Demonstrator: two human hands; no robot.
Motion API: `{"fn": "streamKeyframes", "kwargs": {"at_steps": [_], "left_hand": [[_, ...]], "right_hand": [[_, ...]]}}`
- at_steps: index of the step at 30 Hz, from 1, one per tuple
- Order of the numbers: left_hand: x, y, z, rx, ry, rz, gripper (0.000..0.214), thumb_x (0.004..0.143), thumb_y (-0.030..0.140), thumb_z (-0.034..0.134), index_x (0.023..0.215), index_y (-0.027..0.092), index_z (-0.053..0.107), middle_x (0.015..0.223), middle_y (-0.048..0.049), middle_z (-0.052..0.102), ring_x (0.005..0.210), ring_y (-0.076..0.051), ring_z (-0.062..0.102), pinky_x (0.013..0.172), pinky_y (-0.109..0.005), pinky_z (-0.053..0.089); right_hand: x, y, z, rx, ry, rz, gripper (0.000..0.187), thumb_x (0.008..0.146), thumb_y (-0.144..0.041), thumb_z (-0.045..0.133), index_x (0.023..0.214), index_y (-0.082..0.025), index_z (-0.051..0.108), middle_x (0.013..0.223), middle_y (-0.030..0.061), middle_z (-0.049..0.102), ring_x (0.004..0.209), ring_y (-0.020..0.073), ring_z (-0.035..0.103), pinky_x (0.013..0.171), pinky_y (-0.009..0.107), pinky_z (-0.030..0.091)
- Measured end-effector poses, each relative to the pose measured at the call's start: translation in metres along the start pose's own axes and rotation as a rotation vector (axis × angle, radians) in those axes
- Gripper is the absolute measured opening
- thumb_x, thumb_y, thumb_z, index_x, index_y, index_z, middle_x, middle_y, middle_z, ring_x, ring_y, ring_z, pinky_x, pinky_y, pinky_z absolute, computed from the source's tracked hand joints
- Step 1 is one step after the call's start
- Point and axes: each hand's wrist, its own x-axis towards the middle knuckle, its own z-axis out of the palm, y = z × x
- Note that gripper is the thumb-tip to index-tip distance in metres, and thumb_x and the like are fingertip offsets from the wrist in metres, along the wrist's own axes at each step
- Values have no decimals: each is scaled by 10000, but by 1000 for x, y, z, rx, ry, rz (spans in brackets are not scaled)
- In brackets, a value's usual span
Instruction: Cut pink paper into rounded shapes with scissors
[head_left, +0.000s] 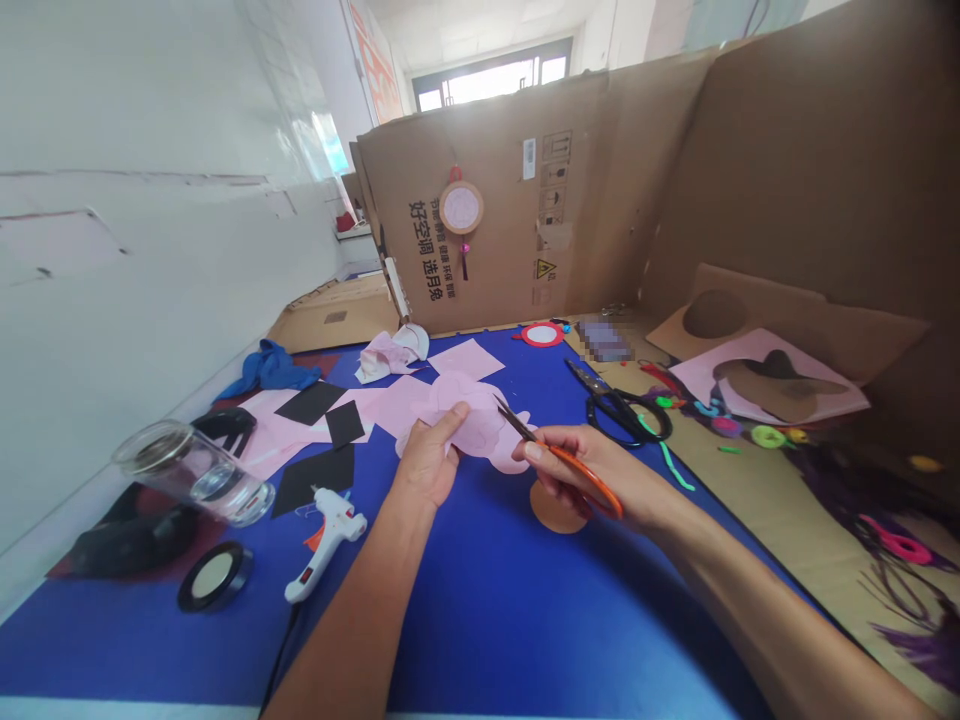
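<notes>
My left hand [429, 457] pinches a pink paper cut-out [480, 425] with lobed edges and holds it above the blue table cover [487, 600]. My right hand [577, 470] grips small orange-handled scissors [559, 455]; their dark blades point up and left into the right side of the pink paper. A brown cardboard disc [555, 512] lies on the blue cover just under my right hand.
A white glue gun [326, 540], a black tape roll [214, 577], a clear glass jar [195, 472] and black paper pieces [315, 478] lie left. Large black scissors [619, 405], coloured pipe cleaners [712, 420] and cardboard walls [525, 200] are right and behind. More pink sheets [390, 400] lie beyond.
</notes>
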Motion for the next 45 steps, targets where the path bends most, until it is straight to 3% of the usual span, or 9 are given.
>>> {"fn": "streamKeyframes", "kwargs": {"at_steps": [14, 25, 45], "left_hand": [[-2, -3, 3, -3, -1, -32, 503, 639, 276, 991, 1085, 153, 795, 1035, -110, 838, 1054, -306, 783, 950, -388, 609], [-2, -3, 4, 9, 12, -40, 592, 618, 295, 996, 1153, 151, 789, 1046, -134, 837, 1033, -330, 787, 949, -417, 605], [-4, -7, 2, -19, 3, -54, 581, 639, 315, 986, 1166, 164, 794, 1071, -132, 834, 1043, -328, 781, 934, -418, 603]], "right_hand": [[-1, 0, 3, -33, 43, -35, 567, 799, -743, 791, 798, -208, 604, 559, -65, 508, 444, 82, 414, 415, 192, 332], [4, -4, 8, -68, 96, -67, 538, 721, -695, 861, 784, -200, 659, 536, -70, 434, 464, 90, 343, 414, 223, 234], [5, 0, 10, -117, 146, -36, 522, 729, -681, 850, 743, -212, 621, 501, -79, 413, 424, 80, 314, 377, 212, 250]]}}
